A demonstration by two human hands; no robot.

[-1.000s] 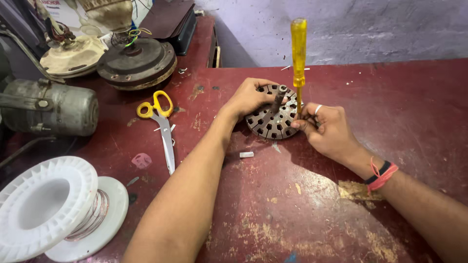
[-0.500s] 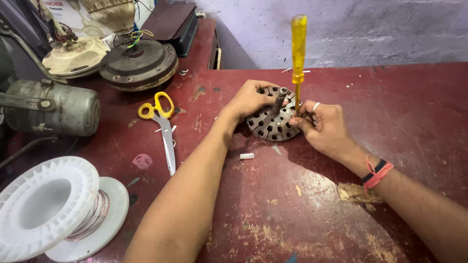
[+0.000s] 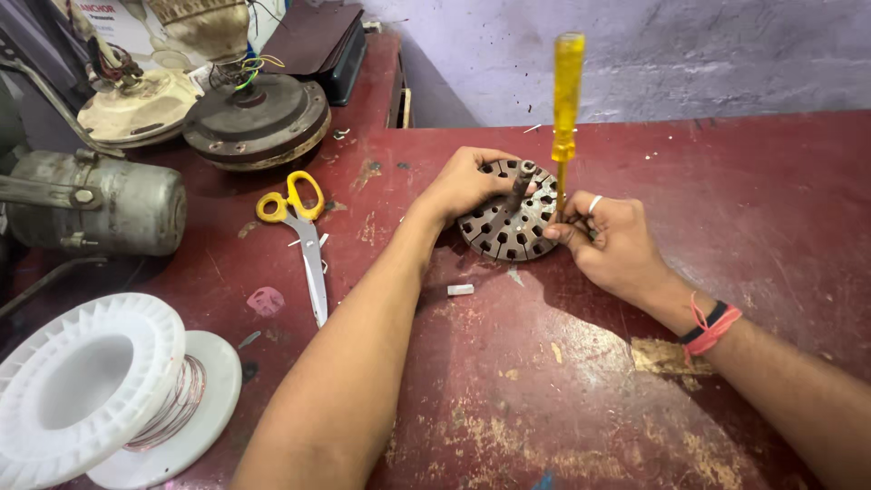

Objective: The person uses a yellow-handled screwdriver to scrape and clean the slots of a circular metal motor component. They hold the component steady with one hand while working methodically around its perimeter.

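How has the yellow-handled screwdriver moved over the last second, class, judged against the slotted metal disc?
No. The yellow-handled screwdriver stays upright at the slotted metal disc's right edge, in the right hand.

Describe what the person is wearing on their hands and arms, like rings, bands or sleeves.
Both forearms are bare, with no sleeves in view. The right hand has a pale ring on one finger. The right wrist carries two bands side by side: a black band and a coral-red cord band with a loose tail. The left hand shows no ring, watch or band.
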